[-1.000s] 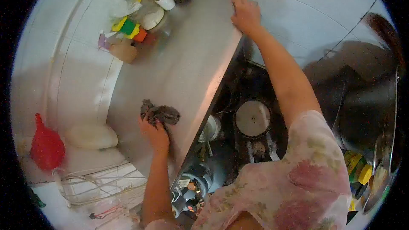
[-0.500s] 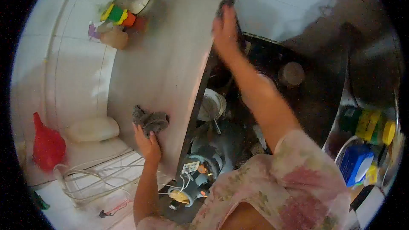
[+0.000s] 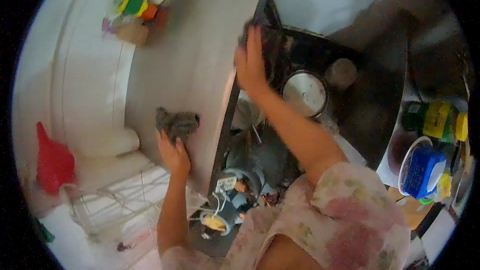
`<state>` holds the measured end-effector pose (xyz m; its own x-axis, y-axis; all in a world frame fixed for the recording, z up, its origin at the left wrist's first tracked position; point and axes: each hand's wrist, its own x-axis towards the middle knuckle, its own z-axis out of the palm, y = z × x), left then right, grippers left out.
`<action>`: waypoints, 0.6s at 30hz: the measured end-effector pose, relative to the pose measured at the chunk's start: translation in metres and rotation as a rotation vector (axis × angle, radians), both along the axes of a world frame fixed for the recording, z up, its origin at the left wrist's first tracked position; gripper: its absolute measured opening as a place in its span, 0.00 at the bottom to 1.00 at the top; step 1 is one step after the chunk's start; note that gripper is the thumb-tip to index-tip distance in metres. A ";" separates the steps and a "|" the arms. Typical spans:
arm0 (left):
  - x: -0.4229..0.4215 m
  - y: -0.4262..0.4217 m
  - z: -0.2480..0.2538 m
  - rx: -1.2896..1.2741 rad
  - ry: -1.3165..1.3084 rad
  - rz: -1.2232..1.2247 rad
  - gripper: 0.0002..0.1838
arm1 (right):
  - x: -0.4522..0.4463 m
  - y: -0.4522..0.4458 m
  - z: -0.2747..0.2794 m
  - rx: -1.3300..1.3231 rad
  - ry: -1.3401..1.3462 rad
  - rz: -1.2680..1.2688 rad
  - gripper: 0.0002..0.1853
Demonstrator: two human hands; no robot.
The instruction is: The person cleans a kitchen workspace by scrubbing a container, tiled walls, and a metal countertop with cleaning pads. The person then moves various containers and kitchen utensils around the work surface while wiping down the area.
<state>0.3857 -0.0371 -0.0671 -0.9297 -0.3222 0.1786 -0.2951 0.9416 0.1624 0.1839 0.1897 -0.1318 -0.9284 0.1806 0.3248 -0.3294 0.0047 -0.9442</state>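
Note:
A crumpled grey cloth [image 3: 178,125] lies on the broad grey panel [image 3: 175,70], near its lower left part. My left hand [image 3: 175,157] is on that cloth, thumb and fingers about its near side. Higher up, at the panel's right edge, my right hand [image 3: 252,67] presses a dark cloth [image 3: 248,29] with its fingertips. Most of this second cloth is hidden by the fingers, so its shape is hard to make out.
Right of the panel sit a round metal lid [image 3: 305,93] and a blue packet [image 3: 422,172] beside a yellow-and-green bottle [image 3: 440,120]. On the left are a red funnel-shaped object [image 3: 55,160] and a white wire rack [image 3: 110,205]. Colourful containers [image 3: 135,6] stand at the panel's far end.
My right hand has slid down along the panel's edge toward me with the dark cloth. The metal lid now shows beyond my forearm. My left hand stays at the grey cloth.

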 end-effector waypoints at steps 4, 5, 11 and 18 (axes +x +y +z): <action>-0.003 -0.005 -0.004 0.058 0.070 -0.051 0.29 | 0.101 -0.037 -0.002 0.080 0.104 0.063 0.30; -0.001 -0.004 -0.002 0.026 0.073 -0.075 0.28 | 0.070 -0.025 0.007 0.172 0.081 -0.006 0.30; -0.001 -0.013 -0.010 -0.101 0.068 -0.041 0.29 | 0.131 -0.047 0.016 -0.039 -0.138 0.107 0.31; 0.002 -0.009 -0.008 -0.077 0.091 -0.045 0.28 | 0.253 -0.092 0.015 -0.029 -0.082 0.200 0.33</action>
<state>0.3874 -0.0462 -0.0755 -0.9218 -0.2621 0.2857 -0.2391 0.9644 0.1131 0.4373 0.0973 -0.1165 -0.9697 -0.0020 0.2444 -0.2434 -0.0805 -0.9666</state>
